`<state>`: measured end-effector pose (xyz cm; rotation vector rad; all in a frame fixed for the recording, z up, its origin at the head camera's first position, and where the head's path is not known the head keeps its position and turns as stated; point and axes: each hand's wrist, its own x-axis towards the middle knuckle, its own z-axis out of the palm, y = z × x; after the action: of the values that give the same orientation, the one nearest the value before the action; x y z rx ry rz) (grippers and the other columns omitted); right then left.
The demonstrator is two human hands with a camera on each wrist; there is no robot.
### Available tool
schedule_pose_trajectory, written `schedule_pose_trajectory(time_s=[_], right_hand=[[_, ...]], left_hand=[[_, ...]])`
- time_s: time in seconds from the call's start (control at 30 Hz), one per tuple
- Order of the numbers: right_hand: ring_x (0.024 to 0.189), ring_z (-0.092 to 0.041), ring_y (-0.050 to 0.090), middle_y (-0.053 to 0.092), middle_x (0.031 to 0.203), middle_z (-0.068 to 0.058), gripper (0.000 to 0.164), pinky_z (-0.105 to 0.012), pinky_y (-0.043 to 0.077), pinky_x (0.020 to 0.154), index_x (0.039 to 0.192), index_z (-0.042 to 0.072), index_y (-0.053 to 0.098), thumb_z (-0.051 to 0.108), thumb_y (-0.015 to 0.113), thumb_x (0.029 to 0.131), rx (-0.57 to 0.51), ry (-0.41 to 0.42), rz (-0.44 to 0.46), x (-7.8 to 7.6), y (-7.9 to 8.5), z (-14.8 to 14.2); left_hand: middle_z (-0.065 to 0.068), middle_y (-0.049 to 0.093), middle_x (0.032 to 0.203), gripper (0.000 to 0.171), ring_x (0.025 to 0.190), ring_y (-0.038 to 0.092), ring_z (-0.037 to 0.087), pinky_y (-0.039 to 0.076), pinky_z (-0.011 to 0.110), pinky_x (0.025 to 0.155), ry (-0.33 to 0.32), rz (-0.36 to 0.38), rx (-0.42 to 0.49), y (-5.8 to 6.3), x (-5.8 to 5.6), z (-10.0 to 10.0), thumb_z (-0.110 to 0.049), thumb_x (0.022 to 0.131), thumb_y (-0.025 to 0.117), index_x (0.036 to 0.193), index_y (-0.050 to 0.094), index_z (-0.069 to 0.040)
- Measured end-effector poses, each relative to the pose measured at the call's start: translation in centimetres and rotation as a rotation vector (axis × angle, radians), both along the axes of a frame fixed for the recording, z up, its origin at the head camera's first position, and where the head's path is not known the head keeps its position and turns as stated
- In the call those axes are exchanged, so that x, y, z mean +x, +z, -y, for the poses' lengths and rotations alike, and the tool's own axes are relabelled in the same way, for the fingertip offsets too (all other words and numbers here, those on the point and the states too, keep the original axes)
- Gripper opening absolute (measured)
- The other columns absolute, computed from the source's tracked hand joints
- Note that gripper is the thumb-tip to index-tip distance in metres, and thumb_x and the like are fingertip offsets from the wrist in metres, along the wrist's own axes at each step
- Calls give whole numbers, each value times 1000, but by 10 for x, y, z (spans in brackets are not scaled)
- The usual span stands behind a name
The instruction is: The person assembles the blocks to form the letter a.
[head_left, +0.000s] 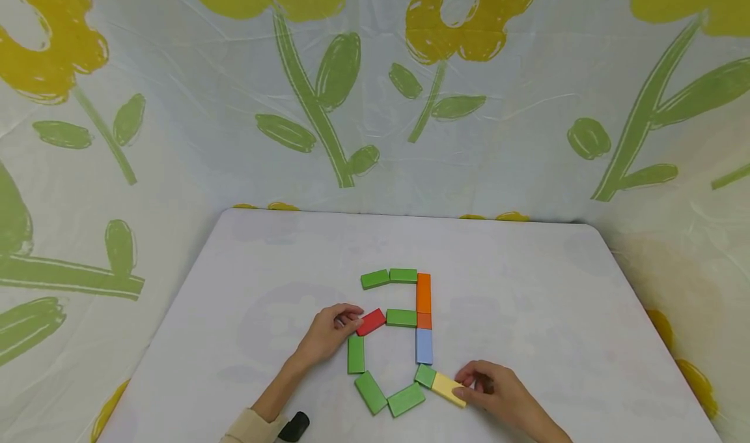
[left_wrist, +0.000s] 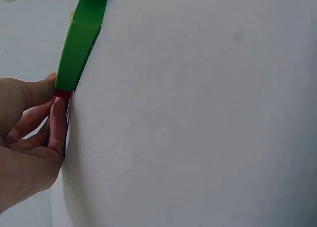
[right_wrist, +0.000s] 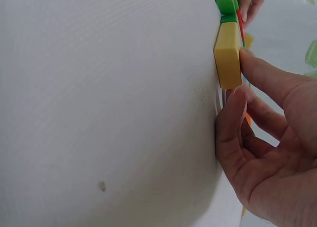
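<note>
Flat on the table, wooden blocks form an outline like a letter "a" in the head view. My left hand (head_left: 325,332) pinches the left end of a red block (head_left: 372,322), which meets a green block (head_left: 401,317); only a red sliver shows in the left wrist view. At the lower right, my right hand (head_left: 498,391) grips a yellow block (head_left: 446,388) between thumb and fingers. The yellow block slants down from a small green block (head_left: 425,376). A tall orange block (head_left: 424,292), a short orange block (head_left: 424,320) and a blue block (head_left: 424,346) make the right side.
Two green blocks, including one at the top (head_left: 403,275), form the upper bar. More green blocks (head_left: 355,354) curve round the lower left and bottom. The white table (head_left: 527,286) meets a flower-printed cloth (head_left: 498,150) at its back. A black object (head_left: 294,427) is near the left sleeve.
</note>
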<state>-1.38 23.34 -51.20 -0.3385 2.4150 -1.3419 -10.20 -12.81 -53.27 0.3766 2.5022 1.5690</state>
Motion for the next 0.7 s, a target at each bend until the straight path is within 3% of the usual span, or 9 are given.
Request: schedule_pose_trajectory(time_s=[0.2, 0.37, 0.47, 0.57, 0.7], right_hand=[[71, -4, 53, 61, 82, 6, 18, -21, 46, 60, 100, 12, 72, 29, 76, 94, 4, -4, 32, -2, 2, 1], [74, -5, 55, 64, 88, 3, 22, -23, 51, 61, 103, 12, 72, 32, 73, 96, 71, -73, 56, -7, 2, -2], [73, -5, 58, 65, 88, 4, 14, -25, 55, 62, 102, 11, 71, 24, 73, 97, 78, -110, -58, -12, 0, -7], [75, -3, 59, 64, 85, 9, 6, -24, 56, 65, 97, 14, 68, 13, 74, 95, 81, -139, -241, -20, -1, -13], [76, -2, 60, 62, 84, 12, 23, -19, 54, 67, 92, 13, 63, -2, 80, 86, 109, -163, -531, -34, -1, -25]], left_hand=[[0, 68, 95, 21, 86, 61, 14, 52, 23, 75, 5, -6, 2, -2, -2, 1, -15, 98, 72, 116, 72, -3], [-2, 68, 96, 22, 85, 62, 12, 53, 23, 75, -7, -2, -20, -2, -2, 4, -17, 99, 71, 118, 73, -6], [-3, 69, 98, 22, 86, 63, 12, 54, 25, 77, -1, -1, -27, -1, -5, 8, -17, 100, 69, 119, 73, -7], [-6, 70, 96, 18, 84, 63, 11, 53, 25, 76, 38, -8, -43, 1, -11, 15, -19, 100, 70, 114, 75, -10], [-8, 68, 84, 10, 79, 61, 10, 52, 25, 72, 97, -69, -94, 5, -21, 24, -23, 97, 73, 97, 77, -14]])
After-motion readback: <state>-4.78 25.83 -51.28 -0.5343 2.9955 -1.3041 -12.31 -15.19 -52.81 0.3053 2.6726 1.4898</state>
